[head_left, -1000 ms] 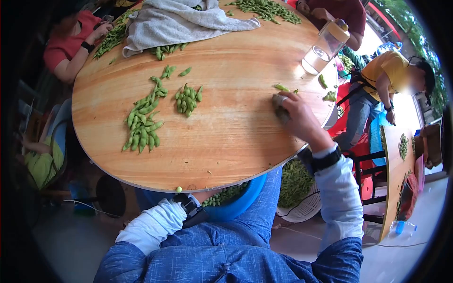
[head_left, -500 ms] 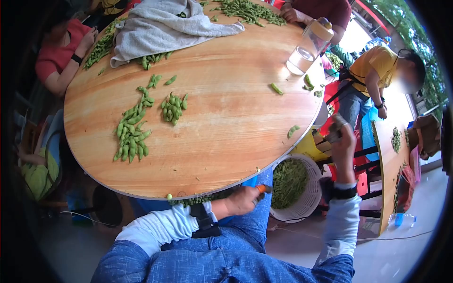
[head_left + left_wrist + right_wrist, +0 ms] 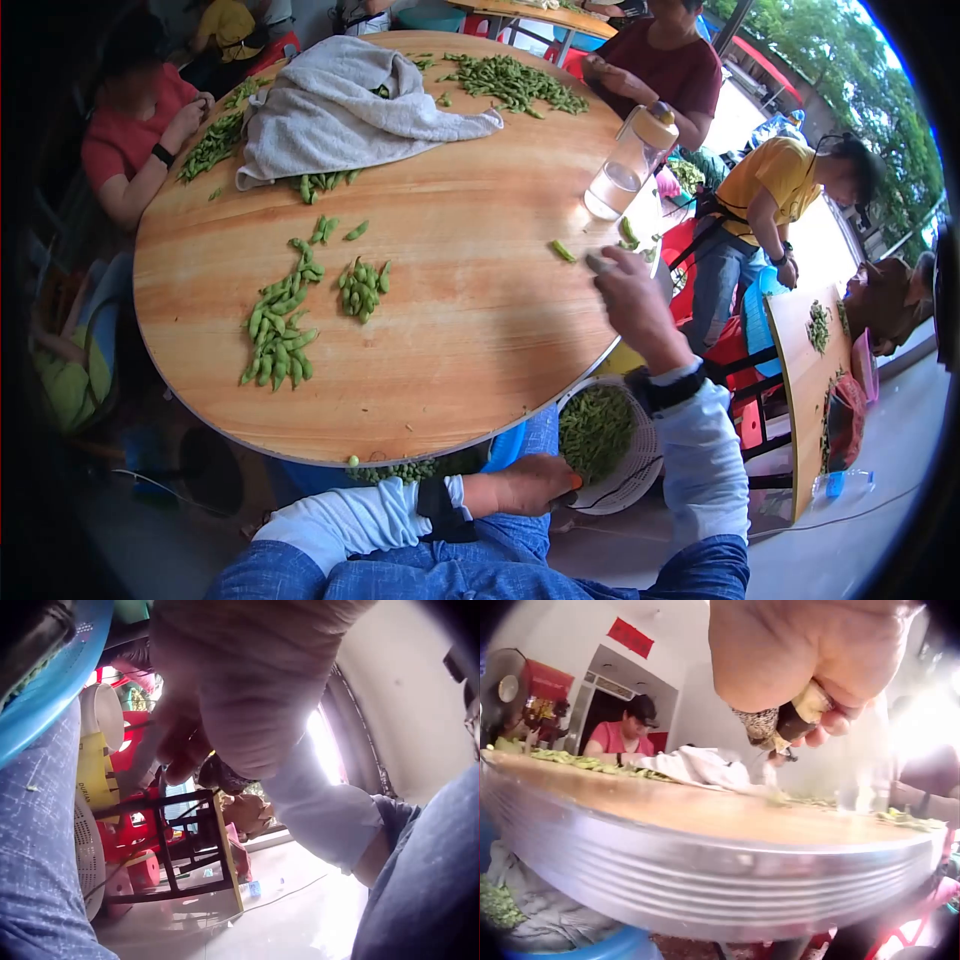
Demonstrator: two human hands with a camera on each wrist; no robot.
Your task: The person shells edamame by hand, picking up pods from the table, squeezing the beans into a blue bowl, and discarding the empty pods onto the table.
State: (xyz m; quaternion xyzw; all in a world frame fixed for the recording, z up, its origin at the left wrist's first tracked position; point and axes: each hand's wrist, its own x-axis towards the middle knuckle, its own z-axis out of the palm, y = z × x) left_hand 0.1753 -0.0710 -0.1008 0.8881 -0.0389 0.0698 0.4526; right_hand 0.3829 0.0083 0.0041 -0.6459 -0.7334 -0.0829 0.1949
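Above the table's right side, my right hand (image 3: 640, 308) reaches with its fingers toward a single green pod (image 3: 562, 250), not touching it. More pods (image 3: 628, 233) lie behind, near the glass bottle (image 3: 618, 180). The right wrist view shows this hand (image 3: 810, 656) loosely bent, dark and pale wraps (image 3: 799, 712) on its fingers and no pod visible. My left hand (image 3: 525, 485) is low over my lap beside the white basket of pods (image 3: 650, 460), an orange piece (image 3: 576, 481) at its fingertips. In the left wrist view this hand (image 3: 240, 682) has curled fingers; its grip is hidden.
A pod pile (image 3: 278, 340) and a small heap (image 3: 362, 289) lie left on the table (image 3: 470, 300). A grey towel (image 3: 340, 110) lies at the back. Below the front edge is a blue basin (image 3: 505, 445). People sit around; a second table (image 3: 805, 400) stands right.
My right hand was on the table, moved off over the right edge, and is back above the table. The left hand has come out from under the table edge toward the white basket.
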